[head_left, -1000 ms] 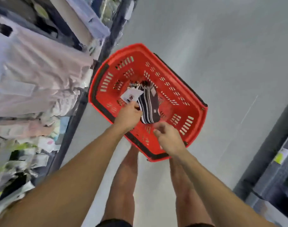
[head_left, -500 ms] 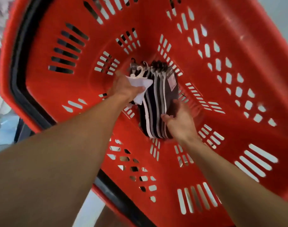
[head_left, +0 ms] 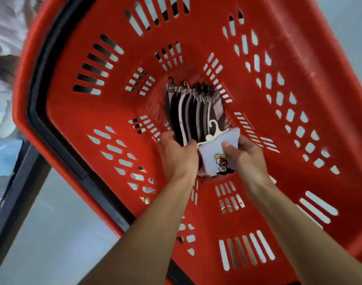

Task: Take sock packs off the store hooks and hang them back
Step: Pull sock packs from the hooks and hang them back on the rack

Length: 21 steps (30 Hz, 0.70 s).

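A bundle of dark and white striped sock packs point(head_left: 193, 112) on small plastic hangers lies on the floor of a red shopping basket point(head_left: 118, 165). My left hand point(head_left: 179, 155) grips the near end of that bundle, fingers curled around it. My right hand point(head_left: 245, 156) pinches a white sock pack point(head_left: 217, 153) with a cartoon figure printed on it. Its white hanger hook points up over the dark bundle. The two hands are close together, almost touching, low in the basket.
The basket's black rim point(head_left: 42, 95) runs along its left side. Packaged clothes point(head_left: 5, 64) hang on a store rack at the far left. Grey floor point(head_left: 52, 233) shows below the basket at the lower left.
The white sock pack has passed from my left hand to my right hand. My left hand has shifted to the near end of the dark bundle. The view has stayed close inside the basket.
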Each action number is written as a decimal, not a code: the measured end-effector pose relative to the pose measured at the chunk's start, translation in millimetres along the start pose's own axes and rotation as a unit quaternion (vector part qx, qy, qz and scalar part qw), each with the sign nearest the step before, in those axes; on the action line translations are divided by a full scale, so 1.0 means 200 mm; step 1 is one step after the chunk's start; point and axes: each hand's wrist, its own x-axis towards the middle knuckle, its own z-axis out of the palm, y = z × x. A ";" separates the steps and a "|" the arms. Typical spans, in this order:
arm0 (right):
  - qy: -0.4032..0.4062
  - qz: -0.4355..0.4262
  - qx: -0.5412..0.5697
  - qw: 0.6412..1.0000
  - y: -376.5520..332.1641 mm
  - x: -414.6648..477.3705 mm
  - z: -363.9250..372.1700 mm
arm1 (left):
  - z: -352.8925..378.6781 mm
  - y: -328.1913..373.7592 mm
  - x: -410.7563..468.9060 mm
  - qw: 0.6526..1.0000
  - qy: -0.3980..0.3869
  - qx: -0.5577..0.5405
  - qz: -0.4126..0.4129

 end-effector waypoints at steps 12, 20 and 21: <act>0.014 0.151 0.001 0.988 0.20 0.40 0.02 | 0.29 -0.08 0.31 0.990 -0.100 0.039 -0.094; -0.053 0.132 -0.150 0.978 0.21 0.34 -0.02 | 0.37 -0.10 0.20 0.992 -0.031 0.075 -0.099; -0.070 0.121 -0.186 0.973 0.18 0.35 -0.03 | 0.36 -0.12 0.21 0.992 -0.017 0.080 -0.091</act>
